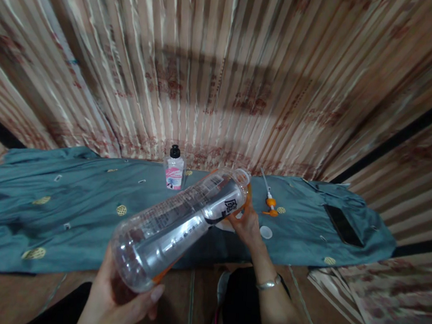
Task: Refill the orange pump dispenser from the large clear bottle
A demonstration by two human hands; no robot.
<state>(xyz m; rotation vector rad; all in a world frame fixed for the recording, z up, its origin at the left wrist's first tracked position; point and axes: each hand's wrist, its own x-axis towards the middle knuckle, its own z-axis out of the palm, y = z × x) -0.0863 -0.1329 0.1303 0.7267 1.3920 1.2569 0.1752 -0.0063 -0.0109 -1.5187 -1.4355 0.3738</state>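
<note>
Here the left hand (pixel 113 299) closes its grip round the base of a big clear bottle (pixel 180 224), which is tilted over the cloth-covered bench (pixel 64 209). Its label shows one bold black Chinese character; the fine print is unreadable. The right hand (pixel 246 225) grips an orange piece (pixel 248 197) at the bottle's mouth. A small bottle (pixel 174 171) stands behind, its pink label illegible.

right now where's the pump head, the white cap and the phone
pump head (pixel 271 202), head view, orange collar
white cap (pixel 266 232), head view, its middle
phone (pixel 342 226), head view, dark screen
</note>
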